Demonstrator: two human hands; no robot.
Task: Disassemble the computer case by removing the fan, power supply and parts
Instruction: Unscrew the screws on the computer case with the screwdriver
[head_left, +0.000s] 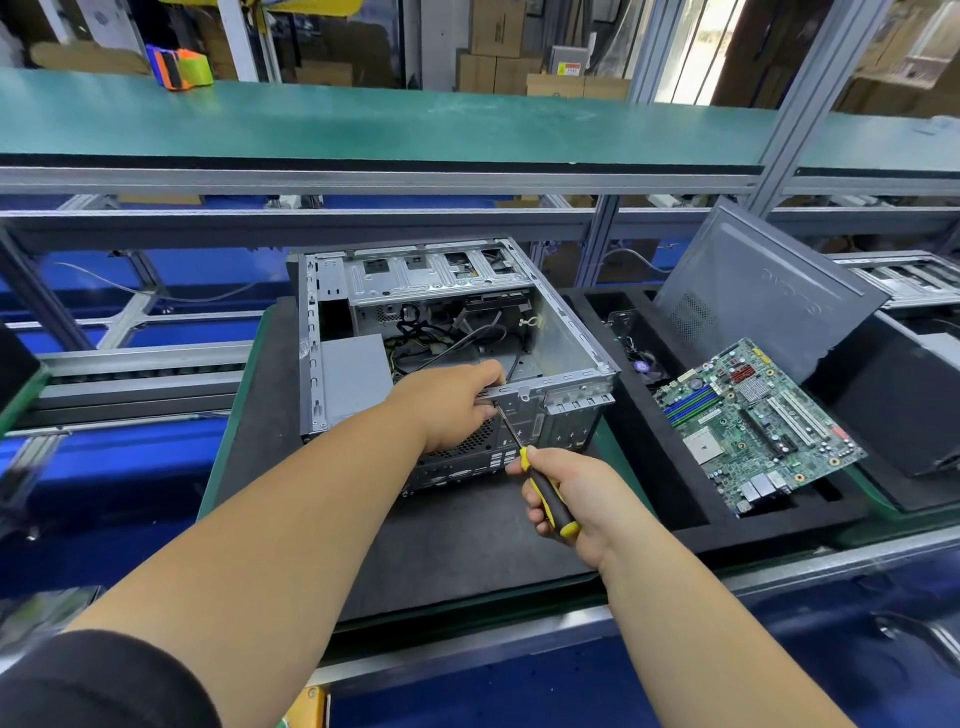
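On dark foam mat (457, 545), open computer case (566, 332) lies on side. Left hand (454, 408) grips case's near rim. Right hand (576, 499) holds yellow-black screwdriver (545, 493), tip against rear panel. Motherboard (753, 421) rests just right of case.

Computer case (566, 332) on black mat (457, 540)

Evenly and brightly lit from overhead; shadows soft and short. Blown-out daylight through doorway (711, 47) at top right. Mild sheen on green shelf (363, 124). Strong wide-angle bowing of straight rails toward edges. Motion blur at far left and lower corners; centre sharp.
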